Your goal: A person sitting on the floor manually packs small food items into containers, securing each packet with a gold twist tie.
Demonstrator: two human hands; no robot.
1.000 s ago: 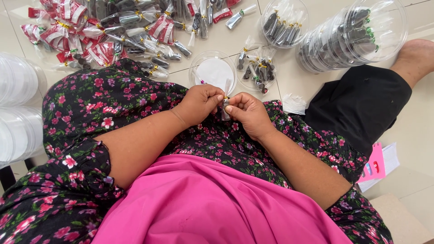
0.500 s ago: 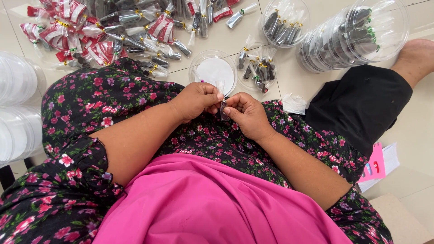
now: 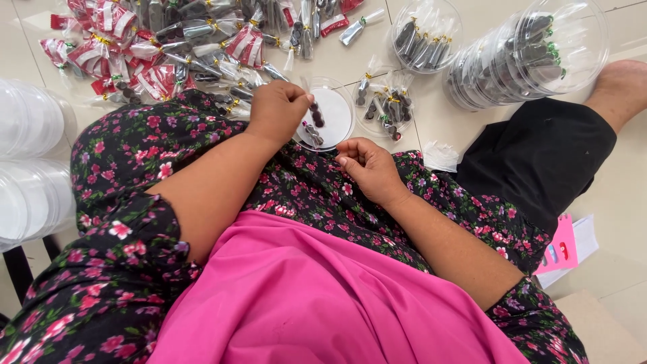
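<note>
A pale tiled floor (image 3: 377,54) carries everything here, and the seated person's lap fills the lower half of the view: a black dress with small pink flowers (image 3: 135,162) and a bright pink cloth (image 3: 303,296) spread over it. A black trouser leg (image 3: 539,155) stretches out to the right.

At the upper left lies a heap of small clear and red sachets (image 3: 162,47) tied with gold twists. White stacked lids (image 3: 27,162) sit at the left edge. At the upper right, clear round tubs (image 3: 532,47) lean in a row, filled with dark pieces, and another open tub (image 3: 426,34) holds more of them.

Just past the knees sits a small clear round dish (image 3: 333,114) with a few dark pieces in it; a cluster of tied clear sachets (image 3: 384,108) lies beside it on the right.

The left hand (image 3: 280,111) reaches over the dish's near rim, fingers pinched together on a small clear sachet (image 3: 309,100) of dark pieces. The right hand (image 3: 367,165) rests on the lap just below the dish, fingers loosely curled, holding nothing visible.
</note>
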